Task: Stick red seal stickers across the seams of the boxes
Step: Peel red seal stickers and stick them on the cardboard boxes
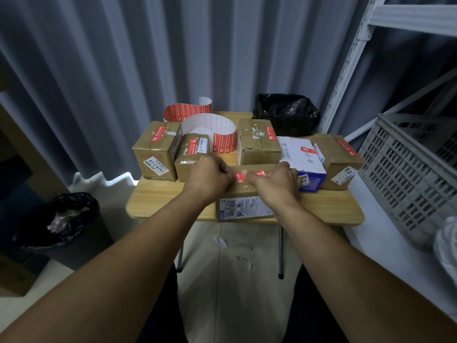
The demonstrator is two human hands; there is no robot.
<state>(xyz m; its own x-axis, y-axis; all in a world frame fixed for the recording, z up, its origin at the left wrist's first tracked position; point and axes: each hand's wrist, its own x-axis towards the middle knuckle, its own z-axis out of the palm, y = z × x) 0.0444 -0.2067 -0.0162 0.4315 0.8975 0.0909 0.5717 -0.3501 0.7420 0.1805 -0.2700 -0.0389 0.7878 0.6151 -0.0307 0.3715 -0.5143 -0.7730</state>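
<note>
**On the table's near edge: seal held to front box by both hands**

Far left on the floor, round bin [57, 219] lined in crinkled black plastic, pale scraps inside. Behind everything, grey pleated curtain [99, 70].

Next, small wood-grain table [158, 201] with rounded corners, on thin metal legs. At its left, brown cardboard left box [154, 149], with a red sticker [158, 134] over the top seam and a white label on the front. Touching it, glossy taped small box [190, 157], likewise stickered. Behind these, curling strip [210, 127] of smooth white backing paper, red stickers at its ends.

At the near edge, centre, front box [244, 201]: flat brown card, barcode label facing the camera. Along its top, seal [249, 175], red with white print. Left hand [210, 177] curled, thumb and forefinger pinching the seal's left end. Right hand [279, 181] curled over the right part, thumb pressing down. Much of seal and box top hidden under both hands.

Behind, middle box [257, 144], scuffed, with torn white label scraps, stickered near its right edge. Further back, black bag [286, 112], glossy and crumpled.

Right of the hands, white box [304, 159] with blue base, close to the right knuckles; touching or not, unclear. Then right box [341, 162], brown, stickered on top.

Far right, grey plastic crate [408, 174] with lattice walls, and pale perforated metal rack [358, 58].
</note>
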